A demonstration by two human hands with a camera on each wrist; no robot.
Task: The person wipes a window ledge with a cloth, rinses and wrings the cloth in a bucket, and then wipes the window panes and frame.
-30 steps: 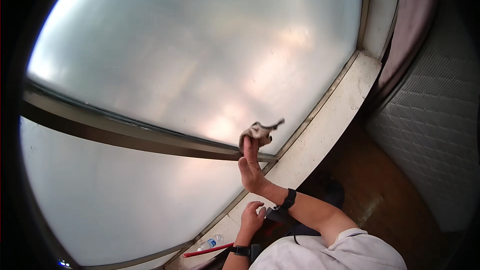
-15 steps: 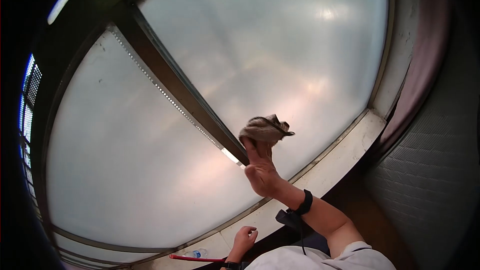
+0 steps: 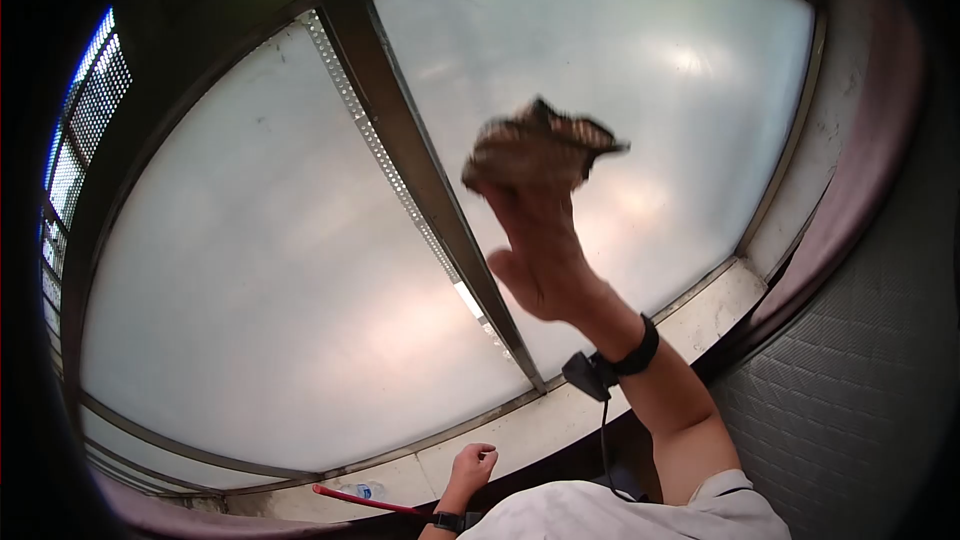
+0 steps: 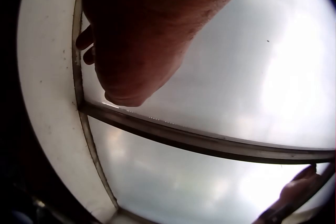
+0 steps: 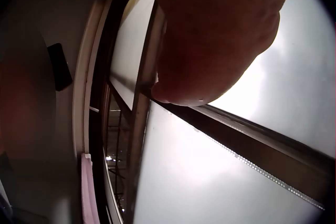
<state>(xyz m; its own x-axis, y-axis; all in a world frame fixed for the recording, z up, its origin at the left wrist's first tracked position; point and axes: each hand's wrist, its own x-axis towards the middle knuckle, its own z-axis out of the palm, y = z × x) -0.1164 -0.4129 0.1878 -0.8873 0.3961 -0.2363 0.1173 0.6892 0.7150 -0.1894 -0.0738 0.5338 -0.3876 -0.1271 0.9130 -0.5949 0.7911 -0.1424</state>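
My right hand (image 3: 545,245) is raised in front of the right-hand frosted window pane (image 3: 700,110), its fingers stretched upward under a crumpled grey-brown cloth (image 3: 540,145). The cloth covers the fingertips, and the thumb stands out to the side, off the cloth. In the right wrist view the heel of this hand fills the top, and its fingers are hidden. Low over the white sill (image 3: 510,430) hangs my left hand (image 3: 472,468), with loosely bent fingers and nothing in them. The left wrist view shows it large and dark against the glass.
A dark metal mullion (image 3: 420,160) divides the two panes. Near my left wrist are a red rod (image 3: 365,502) and a clear bottle (image 3: 364,491) with a blue label on the sill. At the right hang a pink curtain (image 3: 880,130) and a quilted grey surface (image 3: 830,400).
My right hand has moved the cloth up the glass from beside the pane's lower corner. The head view has tilted up, showing more of the left pane. The left hand stays low and empty.
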